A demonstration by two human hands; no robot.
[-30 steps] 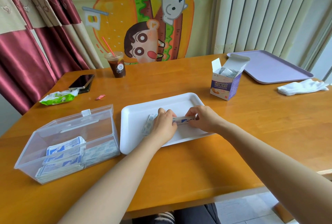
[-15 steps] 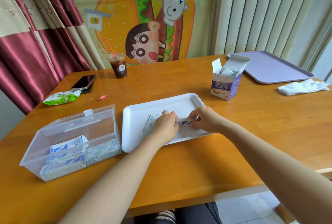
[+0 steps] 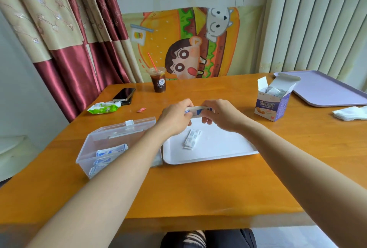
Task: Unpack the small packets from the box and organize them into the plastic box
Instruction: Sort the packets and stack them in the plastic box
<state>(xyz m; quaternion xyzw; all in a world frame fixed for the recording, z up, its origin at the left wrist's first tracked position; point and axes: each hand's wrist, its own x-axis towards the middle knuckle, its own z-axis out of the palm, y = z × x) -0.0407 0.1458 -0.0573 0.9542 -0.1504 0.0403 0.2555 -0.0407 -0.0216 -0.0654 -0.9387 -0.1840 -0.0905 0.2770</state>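
My left hand [image 3: 174, 116] and my right hand [image 3: 222, 115] together hold a thin stack of white-and-blue packets [image 3: 198, 111] by its two ends, lifted above the white tray [image 3: 228, 146]. A few more packets [image 3: 192, 138] lie on the tray under my hands. The clear plastic box [image 3: 111, 142] stands open to the left of the tray, with rows of packets [image 3: 111, 152] inside; my left forearm hides its right part. The open purple-and-white cardboard box [image 3: 273, 100] with packets inside stands at the right.
On the wooden table [image 3: 198, 188], a lilac tray [image 3: 325, 90] and a white cloth [image 3: 351, 113] sit far right. An iced drink with a straw [image 3: 158, 80], a phone [image 3: 124, 94], a green wrapper [image 3: 103, 107] and a small red scrap [image 3: 141, 109] are at the back left.
Both hands have lifted the stack of packets off the white tray. A few packets stay on the tray. The camera has tilted up.
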